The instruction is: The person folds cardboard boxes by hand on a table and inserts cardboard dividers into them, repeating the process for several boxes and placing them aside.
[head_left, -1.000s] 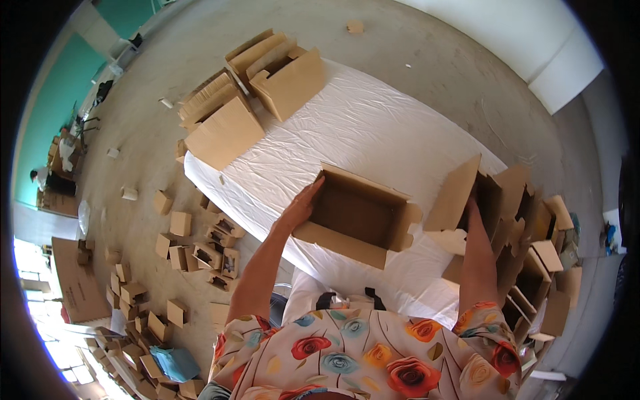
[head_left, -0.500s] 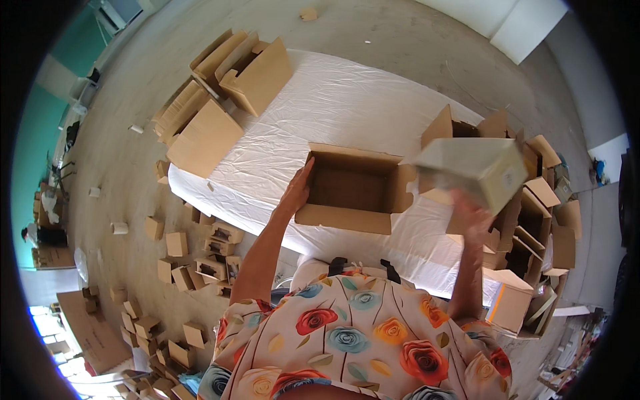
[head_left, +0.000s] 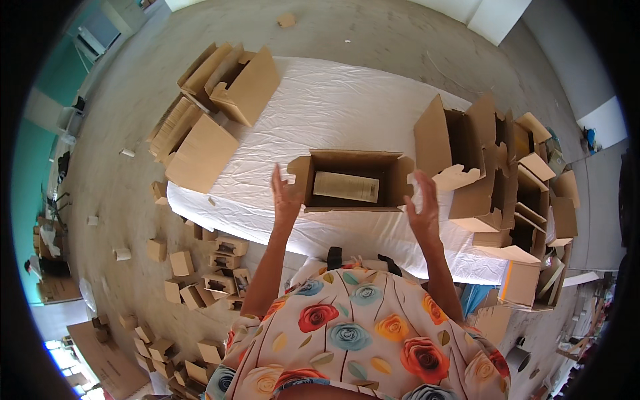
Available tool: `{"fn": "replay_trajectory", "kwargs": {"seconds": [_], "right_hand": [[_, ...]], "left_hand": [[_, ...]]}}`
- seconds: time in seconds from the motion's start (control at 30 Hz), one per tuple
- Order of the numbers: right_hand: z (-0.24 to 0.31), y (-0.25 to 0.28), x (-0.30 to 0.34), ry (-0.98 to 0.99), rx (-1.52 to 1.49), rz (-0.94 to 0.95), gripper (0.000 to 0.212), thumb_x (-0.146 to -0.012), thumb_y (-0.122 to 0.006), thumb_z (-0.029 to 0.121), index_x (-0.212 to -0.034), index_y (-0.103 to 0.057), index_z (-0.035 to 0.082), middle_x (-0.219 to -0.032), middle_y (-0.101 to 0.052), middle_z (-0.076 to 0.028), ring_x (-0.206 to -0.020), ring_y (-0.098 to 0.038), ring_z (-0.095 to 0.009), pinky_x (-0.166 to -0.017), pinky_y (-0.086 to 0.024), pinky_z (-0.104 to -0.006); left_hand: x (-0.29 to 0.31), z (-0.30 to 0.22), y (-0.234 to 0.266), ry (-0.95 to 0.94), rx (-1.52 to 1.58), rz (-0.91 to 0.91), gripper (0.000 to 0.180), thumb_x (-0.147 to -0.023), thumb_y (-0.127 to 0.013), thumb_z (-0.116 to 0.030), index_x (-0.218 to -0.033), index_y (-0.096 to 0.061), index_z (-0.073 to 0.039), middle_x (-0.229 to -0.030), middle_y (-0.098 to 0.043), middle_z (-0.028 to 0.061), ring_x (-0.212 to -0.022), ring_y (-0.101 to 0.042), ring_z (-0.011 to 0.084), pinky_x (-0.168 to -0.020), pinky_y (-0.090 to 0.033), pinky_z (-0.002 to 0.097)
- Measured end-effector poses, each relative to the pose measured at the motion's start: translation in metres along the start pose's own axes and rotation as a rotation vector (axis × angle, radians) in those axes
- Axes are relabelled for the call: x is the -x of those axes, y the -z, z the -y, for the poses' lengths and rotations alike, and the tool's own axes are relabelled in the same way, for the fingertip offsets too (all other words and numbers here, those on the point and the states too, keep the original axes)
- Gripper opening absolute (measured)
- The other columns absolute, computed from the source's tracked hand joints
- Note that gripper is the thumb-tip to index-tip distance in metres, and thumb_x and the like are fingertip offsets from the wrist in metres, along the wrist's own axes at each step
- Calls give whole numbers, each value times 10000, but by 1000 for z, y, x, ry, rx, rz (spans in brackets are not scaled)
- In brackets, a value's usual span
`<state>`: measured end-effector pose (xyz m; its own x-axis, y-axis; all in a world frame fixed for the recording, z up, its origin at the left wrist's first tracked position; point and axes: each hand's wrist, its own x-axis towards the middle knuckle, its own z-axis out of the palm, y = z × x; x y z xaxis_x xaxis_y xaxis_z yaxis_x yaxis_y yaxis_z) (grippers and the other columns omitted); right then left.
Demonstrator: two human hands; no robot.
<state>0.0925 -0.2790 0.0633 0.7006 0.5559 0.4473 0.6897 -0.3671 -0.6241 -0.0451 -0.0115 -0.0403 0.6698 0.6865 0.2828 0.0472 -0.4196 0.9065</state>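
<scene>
An open cardboard box (head_left: 363, 160) stands in front of me on the white-covered table (head_left: 327, 100). Inside it lies a pale greenish-grey carton (head_left: 347, 187), flat on the bottom. At the box's left end is my left hand (head_left: 285, 197), fingers stretched upward and holding nothing. My right hand (head_left: 425, 203) is by the right end, its fingers and thumb spread, with nothing in it. Whether either hand touches the box walls is hard to tell.
Several open cardboard boxes (head_left: 433, 140) crowd the table's right end. More boxes (head_left: 203, 150) stand on the far left corner. Many small cartons (head_left: 180, 263) lie about the floor at the left, near a large flat cardboard sheet (head_left: 107, 360).
The pale carton has gone from my right hand into the open box. My left hand has let go of the box's left side. Both hands now flank the box, fingers apart.
</scene>
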Motion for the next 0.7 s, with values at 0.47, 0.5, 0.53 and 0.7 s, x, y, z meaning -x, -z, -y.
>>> {"fn": "replay_trajectory", "kwargs": {"seconds": [0.47,0.5,0.53,0.7], "right_hand": [[-29,-12,39,-212,-306,237,623,-698,-564,-50,-1268,-336,54,-1271,-404,-152,-1201,-356,-290,-992,-290,-337],[-31,-17,40,-208,-283,258,558,-715,-590,-14,-1231,-391,50,-1245,-430,-157,-1184,-380,-284,-972,-321,-337],[-33,-22,41,-194,-278,260,517,-724,-590,-4,-1206,-413,45,-1223,-449,-156,-1157,-410,-278,-945,-346,-333],[-53,-43,39,-263,-348,244,297,-760,-576,27,-1049,-507,17,-1030,-562,-132,-920,-570,-242,-769,-451,-308]], "left_hand": [[47,-37,-2,204,395,389,625,-576,-328,163,-1151,-488,-23,-1150,-528,104,-1128,-458,211,-996,-286,303],[45,-33,-1,44,227,424,596,-599,-371,171,-1150,-484,-28,-1142,-533,105,-1121,-463,225,-983,-306,303],[41,-28,-1,-115,56,453,572,-622,-414,180,-1149,-480,-33,-1133,-538,106,-1114,-469,239,-970,-326,303],[31,-17,-11,-62,55,279,564,-703,-611,34,-1216,-393,-56,-1099,-536,118,-1014,-530,227,-826,-440,310]]}}
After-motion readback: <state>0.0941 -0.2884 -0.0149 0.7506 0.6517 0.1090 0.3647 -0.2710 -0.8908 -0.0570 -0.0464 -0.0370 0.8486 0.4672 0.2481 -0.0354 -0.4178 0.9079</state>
